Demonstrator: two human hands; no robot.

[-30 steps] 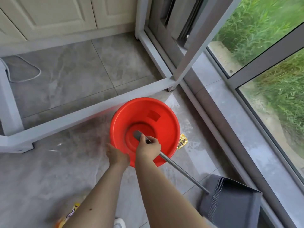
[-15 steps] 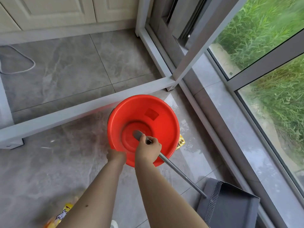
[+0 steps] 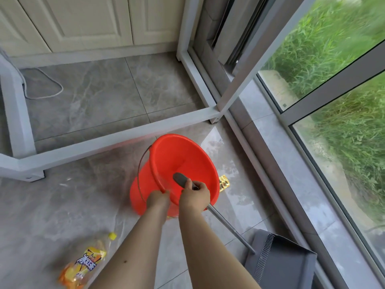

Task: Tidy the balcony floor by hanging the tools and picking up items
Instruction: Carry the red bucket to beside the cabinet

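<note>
The fingers of the left hand (image 3: 157, 200) are curled over the near rim of a red bucket (image 3: 177, 163), gripping it; the bucket is tilted, its mouth turned toward the camera. The right hand (image 3: 194, 197) is closed around the grey handle (image 3: 225, 223) of a dustpan (image 3: 279, 259), whose pan sits on the floor (image 3: 73, 197) just right of the arms. A yellow wrapper (image 3: 224, 183) lies just beside the bucket's right side. A plastic bottle (image 3: 83, 265) with a yellow cap lies on the floor to the lower left, near the left forearm.

Bright daylight through the window (image 3: 337, 84), glossy floor (image 3: 87, 105) glare, blurred warped edges.
</note>
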